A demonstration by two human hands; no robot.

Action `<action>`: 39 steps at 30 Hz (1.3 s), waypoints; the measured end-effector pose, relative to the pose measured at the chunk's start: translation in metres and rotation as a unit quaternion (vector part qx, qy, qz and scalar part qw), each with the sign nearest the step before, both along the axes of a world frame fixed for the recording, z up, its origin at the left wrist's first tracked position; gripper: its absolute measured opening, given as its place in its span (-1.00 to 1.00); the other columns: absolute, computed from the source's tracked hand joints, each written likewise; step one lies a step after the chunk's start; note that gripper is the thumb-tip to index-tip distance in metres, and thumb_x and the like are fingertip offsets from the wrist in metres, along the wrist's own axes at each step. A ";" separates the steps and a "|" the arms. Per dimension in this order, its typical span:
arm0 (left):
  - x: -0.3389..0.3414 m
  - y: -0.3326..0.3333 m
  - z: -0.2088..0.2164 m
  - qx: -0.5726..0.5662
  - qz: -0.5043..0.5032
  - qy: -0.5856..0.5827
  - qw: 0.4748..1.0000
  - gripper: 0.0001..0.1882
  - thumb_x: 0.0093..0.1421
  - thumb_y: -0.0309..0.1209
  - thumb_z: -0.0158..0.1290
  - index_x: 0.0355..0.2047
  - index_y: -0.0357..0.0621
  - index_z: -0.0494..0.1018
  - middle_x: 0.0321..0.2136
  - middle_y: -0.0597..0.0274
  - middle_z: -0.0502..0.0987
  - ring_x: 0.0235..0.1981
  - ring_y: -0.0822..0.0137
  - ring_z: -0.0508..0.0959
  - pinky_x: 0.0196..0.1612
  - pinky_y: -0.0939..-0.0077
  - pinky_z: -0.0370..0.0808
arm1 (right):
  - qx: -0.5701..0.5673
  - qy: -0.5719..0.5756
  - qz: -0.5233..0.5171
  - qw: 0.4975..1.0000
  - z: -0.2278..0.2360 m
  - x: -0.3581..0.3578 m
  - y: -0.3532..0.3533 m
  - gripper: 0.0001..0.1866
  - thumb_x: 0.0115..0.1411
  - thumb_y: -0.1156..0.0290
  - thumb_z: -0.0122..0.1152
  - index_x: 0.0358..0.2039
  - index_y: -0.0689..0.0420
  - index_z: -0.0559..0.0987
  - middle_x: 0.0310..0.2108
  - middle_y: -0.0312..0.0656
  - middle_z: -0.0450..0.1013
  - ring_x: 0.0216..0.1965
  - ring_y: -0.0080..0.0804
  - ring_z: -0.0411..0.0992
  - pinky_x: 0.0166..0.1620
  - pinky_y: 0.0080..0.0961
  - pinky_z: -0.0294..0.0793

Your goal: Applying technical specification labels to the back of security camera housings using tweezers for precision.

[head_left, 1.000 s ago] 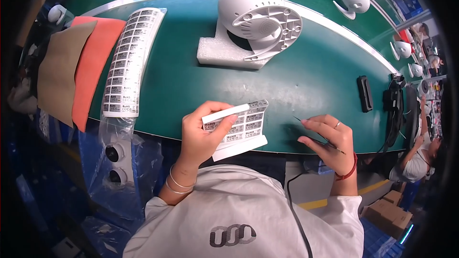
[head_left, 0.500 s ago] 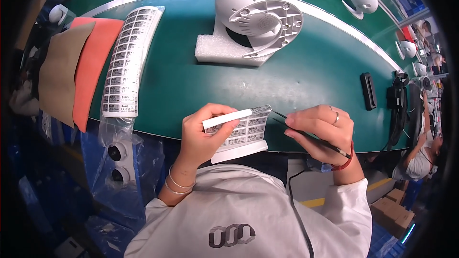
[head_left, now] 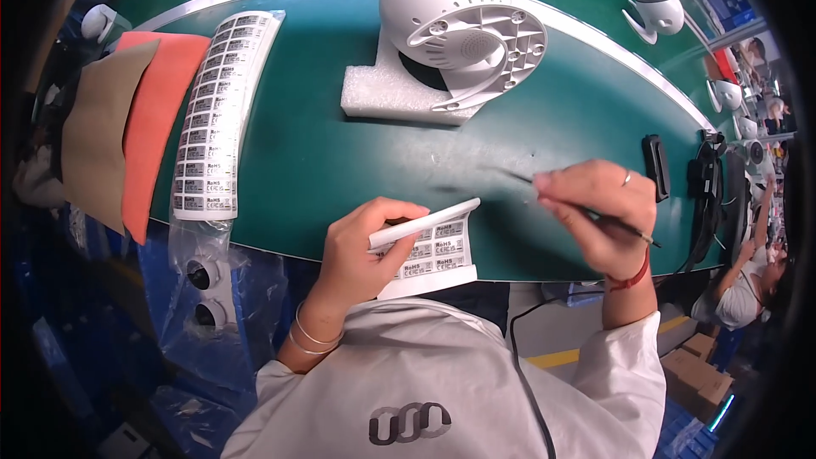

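Note:
My left hand [head_left: 363, 246] grips a sheet of labels [head_left: 438, 253], white with grey printed stickers in rows, its far edge curled over into a roll. In my right hand [head_left: 599, 212] is a pair of dark tweezers [head_left: 515, 176], pinched between thumb and fingers. Their tips point left, above the table and apart from the sheet. Motion smears the tips, so I cannot tell if a label hangs there. Beyond my hands, a white rounded device [head_left: 446, 13] with a ribbed underside leans on a white foam block [head_left: 399, 98].
At left lie a long label sheet [head_left: 208, 132], an orange sheet [head_left: 161, 119] and brown paper [head_left: 106, 132]. A black bar-shaped part [head_left: 654, 167] and dark cables [head_left: 705, 195] lie at right. More white devices [head_left: 659, 13] stand past the pale rail. A co-worker [head_left: 738, 293] is at far right.
My right hand has moved right and away from the sheet with the tweezers, whose tips were at a label on its curled edge. That label no longer shows there. The left hand keeps its grip.

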State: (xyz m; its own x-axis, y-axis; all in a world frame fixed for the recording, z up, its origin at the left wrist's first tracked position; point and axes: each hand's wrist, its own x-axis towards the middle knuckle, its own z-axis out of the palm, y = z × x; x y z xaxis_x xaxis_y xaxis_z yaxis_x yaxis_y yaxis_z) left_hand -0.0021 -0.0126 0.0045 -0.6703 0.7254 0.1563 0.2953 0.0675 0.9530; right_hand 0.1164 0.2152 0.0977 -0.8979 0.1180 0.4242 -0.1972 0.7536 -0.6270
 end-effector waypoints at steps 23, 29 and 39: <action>-0.006 -0.004 0.005 0.026 0.002 -0.024 0.999 -0.75 -0.04 -0.64 0.23 -0.30 -0.23 0.53 -0.41 0.20 0.61 -0.46 0.42 0.61 -0.40 0.62 0.52 | 0.344 0.120 0.139 0.921 -0.022 -0.054 0.052 -0.70 -0.19 0.53 0.20 -0.34 0.27 0.60 -0.32 -0.12 0.53 -0.39 -0.35 0.52 -0.33 -0.46 0.57; -0.007 -0.005 0.007 0.021 0.003 -0.013 1.000 -0.76 -0.04 -0.64 0.23 -0.31 -0.23 0.53 -0.40 0.19 0.61 -0.45 0.41 0.61 -0.40 0.60 0.52 | 0.293 0.100 0.140 0.941 -0.023 -0.054 0.056 -0.75 -0.17 0.57 0.24 -0.37 0.22 0.62 -0.35 -0.15 0.54 -0.41 -0.34 0.52 -0.34 -0.47 0.55; -0.005 -0.004 0.006 0.017 0.006 -0.015 1.000 -0.74 -0.05 -0.64 0.24 -0.31 -0.23 0.53 -0.41 0.19 0.61 -0.45 0.42 0.61 -0.39 0.61 0.52 | -0.194 -0.058 -0.043 0.978 -0.041 -0.046 0.053 -0.78 -0.01 0.61 0.34 -0.28 0.28 0.63 -0.37 -0.11 0.58 -0.37 -0.39 0.53 -0.23 -0.57 0.47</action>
